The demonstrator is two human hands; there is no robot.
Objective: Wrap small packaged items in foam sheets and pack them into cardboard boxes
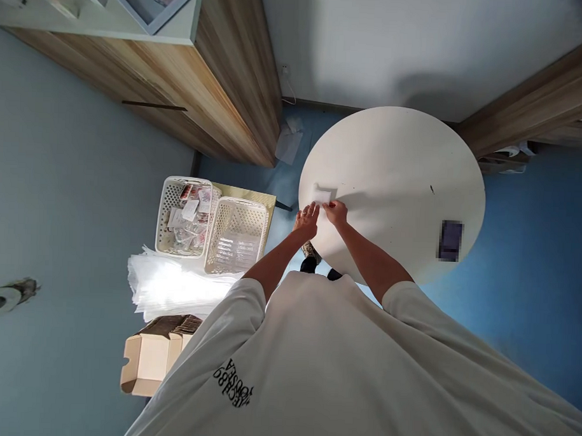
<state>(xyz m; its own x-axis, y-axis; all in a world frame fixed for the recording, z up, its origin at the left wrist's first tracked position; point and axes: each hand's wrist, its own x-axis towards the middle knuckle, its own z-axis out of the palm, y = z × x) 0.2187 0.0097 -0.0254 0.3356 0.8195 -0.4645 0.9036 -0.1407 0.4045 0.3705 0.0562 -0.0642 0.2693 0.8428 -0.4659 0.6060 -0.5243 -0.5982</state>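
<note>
A small white packet (322,195), perhaps a folded foam or plastic wrap, lies near the left edge of the round white table (393,145). What it contains, if anything, does not show. My right hand (336,212) pinches the packet's near right corner between thumb and fingers. Just to the left, my left hand (306,222) rests at the table's edge, fingers stretched out and their tips by the packet's near left side. Whether those fingertips press on it is too small to tell.
Left of the table, a white basket (161,223) holds small plastic-wrapped items and cards; another basket (265,217) contains clear plastic pieces. White plastic sheets (174,284) and a cardboard box (147,362) are nearby. A blurred dark object (450,241) lies on the table's right side.
</note>
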